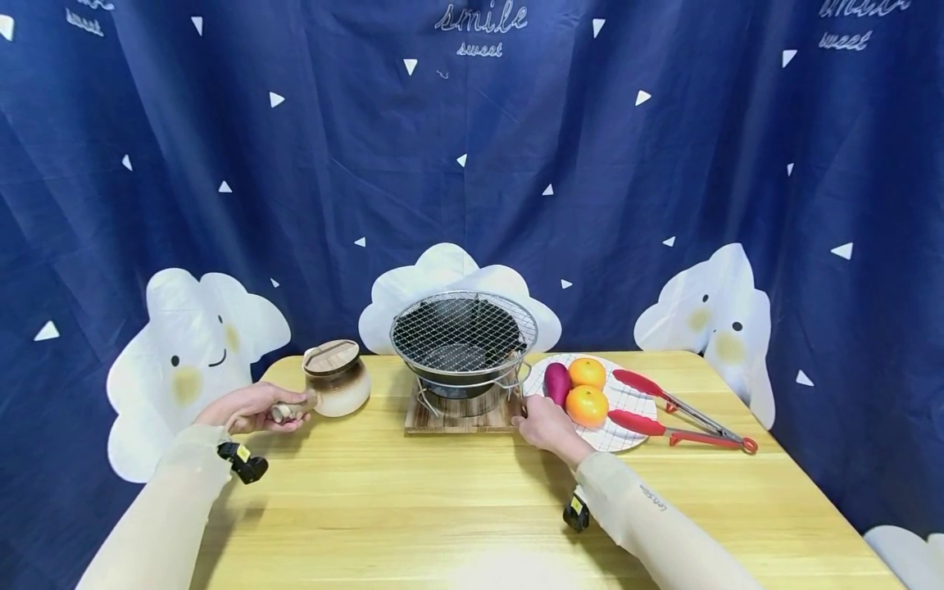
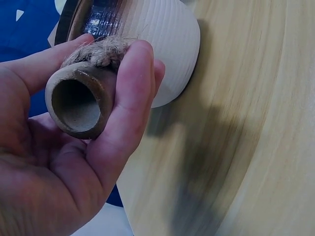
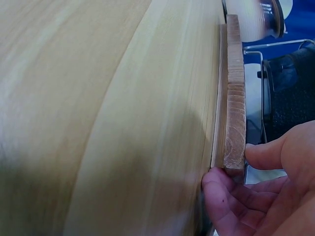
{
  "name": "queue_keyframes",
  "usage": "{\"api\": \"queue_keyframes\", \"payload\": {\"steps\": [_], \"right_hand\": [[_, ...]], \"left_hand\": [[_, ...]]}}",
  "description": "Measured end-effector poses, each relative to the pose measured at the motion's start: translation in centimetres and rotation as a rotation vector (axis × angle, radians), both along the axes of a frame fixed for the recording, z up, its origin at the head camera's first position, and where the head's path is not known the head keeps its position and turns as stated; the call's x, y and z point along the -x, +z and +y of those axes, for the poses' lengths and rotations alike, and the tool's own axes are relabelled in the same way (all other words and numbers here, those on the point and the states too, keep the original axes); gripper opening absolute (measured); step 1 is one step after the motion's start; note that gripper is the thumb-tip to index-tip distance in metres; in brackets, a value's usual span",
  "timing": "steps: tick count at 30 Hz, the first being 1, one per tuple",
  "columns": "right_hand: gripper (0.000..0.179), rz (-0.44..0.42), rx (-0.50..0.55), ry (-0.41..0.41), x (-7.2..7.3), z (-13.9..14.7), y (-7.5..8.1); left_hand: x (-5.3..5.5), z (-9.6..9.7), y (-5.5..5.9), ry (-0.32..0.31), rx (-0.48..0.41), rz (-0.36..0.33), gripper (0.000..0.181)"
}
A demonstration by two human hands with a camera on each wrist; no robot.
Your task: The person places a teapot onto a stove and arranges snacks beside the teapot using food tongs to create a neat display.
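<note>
My left hand (image 1: 251, 405) grips the hollow handle (image 2: 102, 93) of a brown-and-white ceramic pot (image 1: 343, 395). A wooden lid (image 1: 331, 357) sits on that pot, and twine is wrapped round the handle. At the centre back, a black tabletop grill (image 1: 463, 379) with a round wire mesh (image 1: 457, 332) stands on a wooden board (image 1: 460, 424). My right hand (image 1: 549, 424) pinches the board's right front corner. In the right wrist view the thumb lies on top of the board's edge (image 3: 235, 98), with the fingers below it.
Right of the grill, a white checked plate (image 1: 627, 441) holds two oranges (image 1: 587, 406) and a purple eggplant-like item (image 1: 557, 383). Red-tipped tongs (image 1: 696, 410) lie partly on the plate, handle end on the wooden table (image 1: 413, 508). A blue curtain (image 1: 472, 205) hangs behind.
</note>
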State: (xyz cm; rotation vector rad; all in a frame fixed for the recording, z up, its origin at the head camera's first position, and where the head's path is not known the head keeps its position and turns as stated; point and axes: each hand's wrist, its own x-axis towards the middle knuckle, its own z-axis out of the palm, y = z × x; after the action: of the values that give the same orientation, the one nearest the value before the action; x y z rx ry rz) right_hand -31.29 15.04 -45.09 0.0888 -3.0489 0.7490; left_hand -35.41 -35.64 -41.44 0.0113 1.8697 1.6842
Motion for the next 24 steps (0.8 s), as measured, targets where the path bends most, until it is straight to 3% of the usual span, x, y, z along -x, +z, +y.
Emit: {"api": "queue_keyframes", "payload": {"steps": [12,24], "right_hand": [[0.020,0.011,0.003,0.003,-0.1,0.0,-0.1],[0.022,0.010,-0.002,-0.001,0.0,0.0,-0.1]], "left_hand": [[-0.2,0.0,0.1,0.014,-0.007,0.006,0.021],[-0.1,0.8,2.8,0.021,-0.016,0.047,0.018]]}}
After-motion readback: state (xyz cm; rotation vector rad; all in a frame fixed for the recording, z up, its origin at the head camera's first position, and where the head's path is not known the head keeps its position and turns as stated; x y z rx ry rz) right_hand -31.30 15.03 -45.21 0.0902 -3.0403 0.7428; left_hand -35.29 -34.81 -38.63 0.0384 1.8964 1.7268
